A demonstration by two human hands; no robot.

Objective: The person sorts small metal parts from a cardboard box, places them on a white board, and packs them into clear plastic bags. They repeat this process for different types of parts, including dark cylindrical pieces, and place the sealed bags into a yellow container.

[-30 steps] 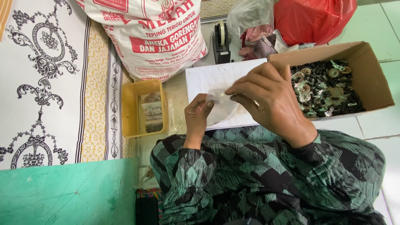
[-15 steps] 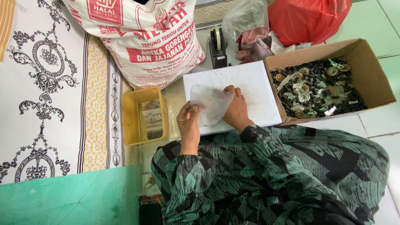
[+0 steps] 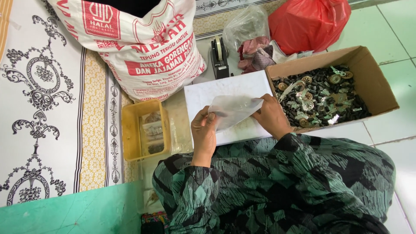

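While both hands grip it: a small clear plastic bag (image 3: 232,110) is held between them, just above the white board (image 3: 203,93).
Left hand: the left hand (image 3: 203,132) pinches the bag's near corner, thumb on top, fingers curled under the film.
Right hand: the right hand (image 3: 271,117) clasps the bag's far edge, fingers closed on the plastic.
Bag: thin, crumpled, see-through; whether anything lies inside it I cannot tell.
Beyond the right hand: an open cardboard box (image 3: 375,84) holds a heap of small dark and metal parts (image 3: 318,99), just beside the right hand.
Beyond the left hand: a yellow plastic tray (image 3: 130,130) with filled little bags lies near, on the patterned floor mat (image 3: 43,86).
Ahead of both hands: a large printed flour sack (image 3: 143,47), a black tape dispenser (image 3: 219,56) and a red plastic bag (image 3: 310,21) stand well apart from the hands.
Risk, grip: the film looks slippery and is held only at its edges, so a loose pinch could likely let it slide out and drop onto the board.
Risk, tearing: pulling the two hands apart too hard might rip the thin plastic.
Risk, spill: the right wrist sits close to the box wall; a careless sweep could knock parts out over the tiled floor (image 3: 390,30).
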